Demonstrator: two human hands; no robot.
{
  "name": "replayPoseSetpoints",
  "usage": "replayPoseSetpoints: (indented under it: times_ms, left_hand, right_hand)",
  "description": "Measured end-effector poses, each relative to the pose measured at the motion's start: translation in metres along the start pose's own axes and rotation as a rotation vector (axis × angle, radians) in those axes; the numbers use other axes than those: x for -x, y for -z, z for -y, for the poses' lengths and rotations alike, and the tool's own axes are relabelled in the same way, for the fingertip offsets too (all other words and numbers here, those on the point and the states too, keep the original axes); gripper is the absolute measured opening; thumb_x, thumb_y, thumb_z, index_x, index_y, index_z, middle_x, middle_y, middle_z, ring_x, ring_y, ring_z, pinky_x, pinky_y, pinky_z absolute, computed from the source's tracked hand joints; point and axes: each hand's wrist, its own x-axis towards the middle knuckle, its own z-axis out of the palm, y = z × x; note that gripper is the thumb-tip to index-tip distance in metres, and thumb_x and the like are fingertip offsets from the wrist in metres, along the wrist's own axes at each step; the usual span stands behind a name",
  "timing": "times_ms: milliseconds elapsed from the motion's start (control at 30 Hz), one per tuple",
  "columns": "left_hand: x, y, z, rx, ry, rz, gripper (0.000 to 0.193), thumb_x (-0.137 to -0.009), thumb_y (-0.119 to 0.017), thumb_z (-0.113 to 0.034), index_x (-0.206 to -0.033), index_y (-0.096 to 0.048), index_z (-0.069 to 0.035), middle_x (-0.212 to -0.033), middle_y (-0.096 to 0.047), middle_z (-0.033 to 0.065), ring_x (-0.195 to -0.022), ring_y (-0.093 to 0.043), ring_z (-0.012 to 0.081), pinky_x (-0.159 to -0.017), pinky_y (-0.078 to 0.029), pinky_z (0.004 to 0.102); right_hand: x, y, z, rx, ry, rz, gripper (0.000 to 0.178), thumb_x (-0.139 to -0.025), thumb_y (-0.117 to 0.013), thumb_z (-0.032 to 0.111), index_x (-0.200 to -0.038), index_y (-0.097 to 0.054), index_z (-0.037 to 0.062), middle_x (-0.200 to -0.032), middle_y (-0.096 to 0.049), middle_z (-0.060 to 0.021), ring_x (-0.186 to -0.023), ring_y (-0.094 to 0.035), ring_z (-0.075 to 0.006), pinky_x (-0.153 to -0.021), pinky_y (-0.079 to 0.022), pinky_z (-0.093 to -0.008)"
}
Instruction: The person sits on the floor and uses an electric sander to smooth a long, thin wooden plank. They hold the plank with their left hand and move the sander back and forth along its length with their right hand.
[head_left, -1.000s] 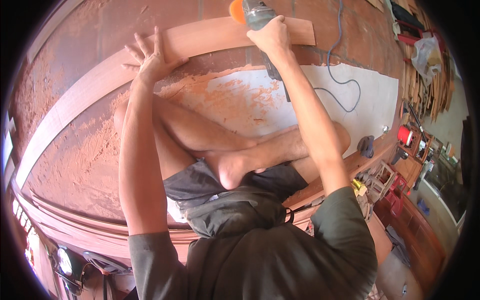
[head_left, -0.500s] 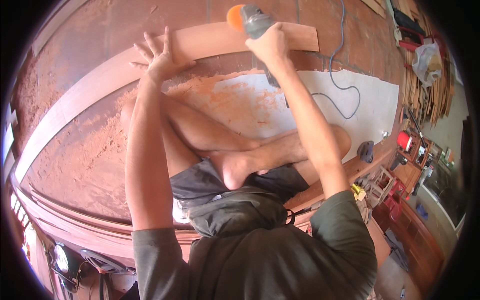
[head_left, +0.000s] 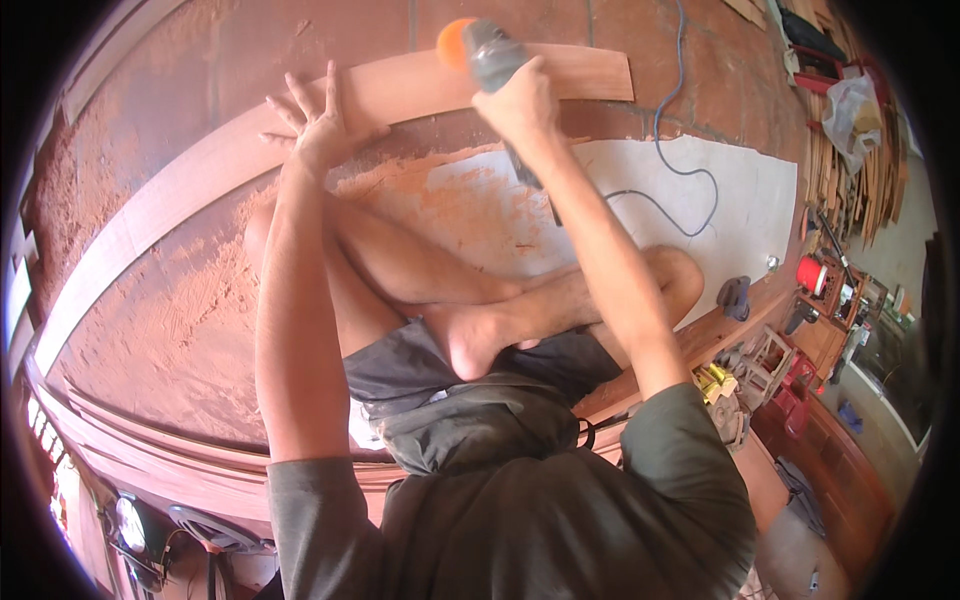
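A long curved wooden board (head_left: 210, 188) lies on the floor in front of my crossed legs, arcing from the lower left to the upper right. My left hand (head_left: 318, 130) rests on it, palm down with the fingers spread. My right hand (head_left: 520, 98) is wrapped round the dark body of an angle grinder (head_left: 497, 58). The tool's orange disc (head_left: 455, 44) is at the board's far edge; whether it touches the wood I cannot tell. The tool's rear end passes partly behind my right wrist.
A blue-grey cord (head_left: 700, 172) curls over a white sheet (head_left: 755, 185) strewn with sawdust. Reddish sawdust (head_left: 200, 320) covers the floor at left. Wood strips (head_left: 870, 200) and a plastic bag (head_left: 853, 120) lie at right, above tools and a red spool (head_left: 810, 275). Long boards (head_left: 180, 440) lie behind at left.
My right hand has moved the angle grinder a little to the left along the board. My left hand stays spread on the wood in nearly the same place.
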Motion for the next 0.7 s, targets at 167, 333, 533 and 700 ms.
replayPoseSetpoints:
  times_ms: [167,333,533,700]
  left_hand:
    - [-0.001,-0.004,0.006,0.004,-0.009,-0.015,0.129,-0.07,-0.071,-0.081,-0.164,0.002,-0.032,-0.163,0.024,0.0319,-0.144,0.027,0.0605,-0.103,0.006,0.086]
    - [-0.002,-0.001,0.004,-0.006,-0.012,-0.016,0.129,-0.07,-0.072,-0.08,-0.164,0.003,-0.033,-0.163,0.024,0.0314,-0.145,0.026,0.0596,-0.104,0.005,0.0856]
    - [0.003,0.007,-0.001,0.05,0.011,0.013,0.128,-0.07,-0.073,-0.079,-0.165,0.0,-0.032,-0.164,0.023,0.0302,-0.145,0.028,0.0588,-0.105,0.006,0.0843]
    - [-0.002,-0.005,0.006,0.0,-0.013,-0.04,0.126,-0.072,-0.071,-0.08,-0.164,0.0,-0.033,-0.164,0.022,0.0307,-0.145,0.027,0.0591,-0.104,0.006,0.0854]
  right_hand:
    - [0.014,-0.009,0.006,0.026,0.073,0.015,0.062,-0.073,-0.079,0.019,-0.116,-0.046,-0.0117,-0.096,-0.07,-0.0296,-0.09,-0.072,-0.0434,-0.082,-0.06,-0.0469]
    - [0.0,-0.004,0.006,0.003,0.042,0.01,0.067,-0.072,-0.078,0.021,-0.119,-0.046,-0.0157,-0.096,-0.07,-0.0302,-0.091,-0.072,-0.0419,-0.082,-0.06,-0.0448]
    - [0.023,-0.006,-0.002,0.064,0.042,0.02,0.065,-0.071,-0.079,0.02,-0.118,-0.048,-0.0132,-0.093,-0.071,-0.0285,-0.088,-0.073,-0.0424,-0.08,-0.06,-0.0457]
    - [0.007,0.006,-0.004,0.036,-0.034,0.024,0.062,-0.072,-0.078,0.02,-0.116,-0.048,-0.0115,-0.094,-0.071,-0.0293,-0.089,-0.073,-0.0428,-0.081,-0.06,-0.0458]
